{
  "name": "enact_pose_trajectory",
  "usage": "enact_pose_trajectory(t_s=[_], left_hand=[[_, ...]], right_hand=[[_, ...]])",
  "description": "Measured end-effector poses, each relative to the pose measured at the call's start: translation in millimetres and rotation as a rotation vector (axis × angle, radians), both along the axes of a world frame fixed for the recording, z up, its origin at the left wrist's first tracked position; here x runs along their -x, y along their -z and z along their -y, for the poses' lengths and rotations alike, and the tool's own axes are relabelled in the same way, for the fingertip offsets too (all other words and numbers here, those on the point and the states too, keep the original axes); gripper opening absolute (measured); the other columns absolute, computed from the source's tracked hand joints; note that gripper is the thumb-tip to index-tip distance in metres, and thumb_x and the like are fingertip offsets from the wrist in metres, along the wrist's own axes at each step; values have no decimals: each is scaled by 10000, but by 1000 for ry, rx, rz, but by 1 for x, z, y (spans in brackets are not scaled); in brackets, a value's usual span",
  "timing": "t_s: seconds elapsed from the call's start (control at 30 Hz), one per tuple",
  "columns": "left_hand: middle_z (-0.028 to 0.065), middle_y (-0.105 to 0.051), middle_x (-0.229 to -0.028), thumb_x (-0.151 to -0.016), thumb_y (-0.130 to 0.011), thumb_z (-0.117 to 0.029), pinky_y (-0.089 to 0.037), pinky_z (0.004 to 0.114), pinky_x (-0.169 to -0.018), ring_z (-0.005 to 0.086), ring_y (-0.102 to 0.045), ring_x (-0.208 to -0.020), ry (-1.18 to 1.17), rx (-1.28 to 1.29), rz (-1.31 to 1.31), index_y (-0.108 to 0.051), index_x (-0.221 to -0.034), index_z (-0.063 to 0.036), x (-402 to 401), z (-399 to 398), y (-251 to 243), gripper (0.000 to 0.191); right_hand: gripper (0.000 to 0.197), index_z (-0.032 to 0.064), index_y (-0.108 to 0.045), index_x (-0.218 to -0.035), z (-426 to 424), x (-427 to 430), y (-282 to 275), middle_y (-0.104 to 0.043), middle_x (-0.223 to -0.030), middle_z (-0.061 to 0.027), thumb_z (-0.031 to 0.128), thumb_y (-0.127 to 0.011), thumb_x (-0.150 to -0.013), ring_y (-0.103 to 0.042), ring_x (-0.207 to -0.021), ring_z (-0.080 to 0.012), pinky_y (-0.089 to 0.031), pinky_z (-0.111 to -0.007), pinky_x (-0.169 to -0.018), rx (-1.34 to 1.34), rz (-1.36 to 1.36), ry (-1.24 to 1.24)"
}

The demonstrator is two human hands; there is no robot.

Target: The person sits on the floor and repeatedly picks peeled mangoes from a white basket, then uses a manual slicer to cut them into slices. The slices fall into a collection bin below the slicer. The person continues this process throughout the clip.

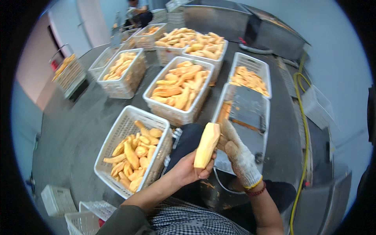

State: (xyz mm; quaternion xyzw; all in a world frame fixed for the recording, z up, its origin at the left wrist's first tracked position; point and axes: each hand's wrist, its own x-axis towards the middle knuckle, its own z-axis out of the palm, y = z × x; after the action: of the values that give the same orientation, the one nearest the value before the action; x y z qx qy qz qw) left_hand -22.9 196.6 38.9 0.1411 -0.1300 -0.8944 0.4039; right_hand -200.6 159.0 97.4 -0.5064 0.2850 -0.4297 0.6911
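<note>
My left hand (192, 167) is bare and closed around the lower part of a peeled, orange-yellow root vegetable (207, 145), perhaps a sweet potato, with flat facets along its sides. My right hand (236, 149), in a white knitted work glove, is beside the upper end of the root; whether its hidden fingers grip it cannot be told. Left of my knees, a white plastic crate (101, 149) holds peeled roots (132, 155). Under and beyond the gloved hand, a grey metal machine with a flat plate (246, 102) lies across another white crate (268, 117).
Ahead stand several white crates (147, 100) heaped with peeled roots. Orange pieces fill part of a crate (249, 57) at the right. A yellow hose (305, 132) runs along the right side. A person (139, 13) crouches at the back. Crates (57, 199) sit at lower left.
</note>
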Motion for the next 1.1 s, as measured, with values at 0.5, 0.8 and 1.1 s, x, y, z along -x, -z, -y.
enact_pose_trajectory(t_s=[0.5, 0.8, 1.1], left_hand=[[23, -662, -749, -978, -443, -327, -444, 239, -559, 116, -617, -620, 21, 359, 859, -612, -830, -67, 47, 135, 6, 344], [39, -641, -843, -962, -459, -284, -467, 267, -683, 121, -596, -733, -78, 258, 940, -615, -869, -39, 24, 224, 60, 305], [28, -638, -856, -951, -479, -260, -461, 265, -710, 118, -592, -774, -27, 317, 907, -631, -878, -52, 10, 226, 60, 268]], right_hand=[[546, 138, -428, -1373, 45, 112, 139, -354, -1440, -162, 287, -519, -856, -424, -1182, -415, -366, -436, -1024, 405, -1466, 393], [408, 57, -510, -1250, 124, 92, 174, -489, -1307, -151, 160, -464, -858, -473, -1126, -338, -324, -435, -998, 706, -1617, 632], [561, 91, -406, -1355, 184, 60, 191, -324, -1416, -234, 261, -525, -834, -298, -1309, -407, -208, -478, -1093, 358, -1738, 729]])
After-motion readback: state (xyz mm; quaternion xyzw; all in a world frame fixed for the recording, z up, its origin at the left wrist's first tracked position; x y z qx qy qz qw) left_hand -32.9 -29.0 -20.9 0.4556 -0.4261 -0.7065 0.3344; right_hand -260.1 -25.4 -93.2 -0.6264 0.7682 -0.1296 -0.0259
